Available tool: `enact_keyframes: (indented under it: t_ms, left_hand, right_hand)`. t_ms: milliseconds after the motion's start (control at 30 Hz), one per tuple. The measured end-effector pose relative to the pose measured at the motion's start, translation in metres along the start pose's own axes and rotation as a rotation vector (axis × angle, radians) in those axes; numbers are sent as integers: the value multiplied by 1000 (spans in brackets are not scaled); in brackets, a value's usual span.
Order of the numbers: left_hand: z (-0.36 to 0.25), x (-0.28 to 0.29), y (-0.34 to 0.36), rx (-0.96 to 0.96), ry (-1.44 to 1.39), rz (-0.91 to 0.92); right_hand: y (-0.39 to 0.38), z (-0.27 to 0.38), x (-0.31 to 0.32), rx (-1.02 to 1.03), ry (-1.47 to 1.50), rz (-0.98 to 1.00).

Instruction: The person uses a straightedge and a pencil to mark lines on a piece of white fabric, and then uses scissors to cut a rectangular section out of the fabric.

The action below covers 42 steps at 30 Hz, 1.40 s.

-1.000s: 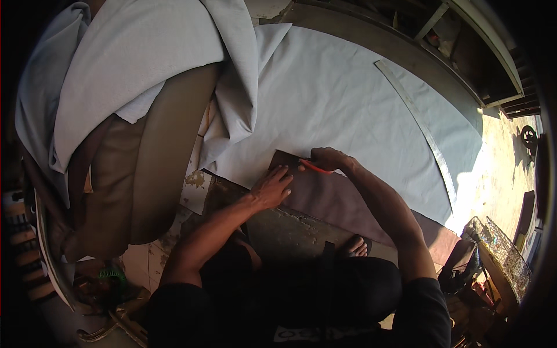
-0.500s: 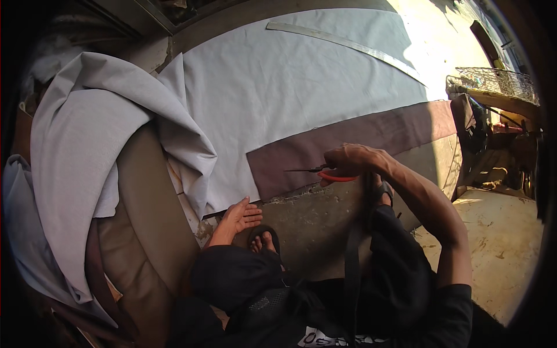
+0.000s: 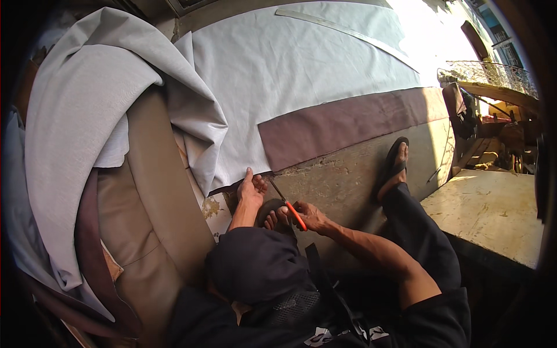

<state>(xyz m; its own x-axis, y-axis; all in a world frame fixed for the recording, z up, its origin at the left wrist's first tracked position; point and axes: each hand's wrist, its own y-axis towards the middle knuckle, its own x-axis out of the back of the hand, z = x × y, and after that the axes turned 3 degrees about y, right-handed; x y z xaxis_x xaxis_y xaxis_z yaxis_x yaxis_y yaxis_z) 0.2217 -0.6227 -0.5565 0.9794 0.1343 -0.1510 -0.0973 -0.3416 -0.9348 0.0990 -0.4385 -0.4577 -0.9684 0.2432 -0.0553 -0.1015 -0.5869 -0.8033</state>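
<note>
A large light-grey sheet of material [image 3: 301, 64] is spread over the floor, with a dark brown strip [image 3: 348, 124] along its near side. My right hand [image 3: 310, 216] grips scissors [image 3: 295, 214] with orange-red handles. Their blades point up and left, the tips near the sheet's near edge by the brown strip's left corner. At that edge, left of the blades, is my left hand [image 3: 250, 191], its thumb raised and its fingers loosely bent. It appears to hold nothing; whether it touches the edge is hard to tell.
A long flat straightedge [image 3: 348, 36] lies across the far part of the sheet. At left, more grey material [image 3: 87, 104] drapes over a brown padded seat [image 3: 168, 191]. My sandalled feet rest on the concrete floor [image 3: 342, 174]. A pale board [image 3: 487, 209] and a wire-mesh basket [image 3: 493, 75] are at right.
My right hand has brought the scissors down and left, turning the blades toward the sheet's edge. The flat left hand has bent its fingers at the edge. My right leg now stretches outward.
</note>
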Motion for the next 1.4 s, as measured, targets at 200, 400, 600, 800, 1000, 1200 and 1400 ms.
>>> enact_keyframes:
  t_ms: [200, 400, 600, 800, 1000, 1200, 1400]
  left_hand:
    - [9, -20, -14, -28, 250, 29]
    - [-1, -7, 9, -27, 328, 103]
    - [1, 5, 18, -64, 173, 236]
    - [13, -11, -3, -96, 124, 278]
    - [7, -17, -14, -36, 177, 241]
    - [18, -14, -2, -123, 104, 205]
    - [21, -20, -8, -155, 126, 205]
  right_hand:
    - [6, -6, -3, -79, 159, -87]
    - [8, 6, -27, -105, 162, -96]
    - [22, 12, -32, -70, 186, -146]
    - [35, -4, -29, -23, 131, -221]
    - [35, 0, -32, -12, 168, -223]
    - [41, -7, -36, 42, 115, -269]
    - [43, -14, -28, 48, 179, -253]
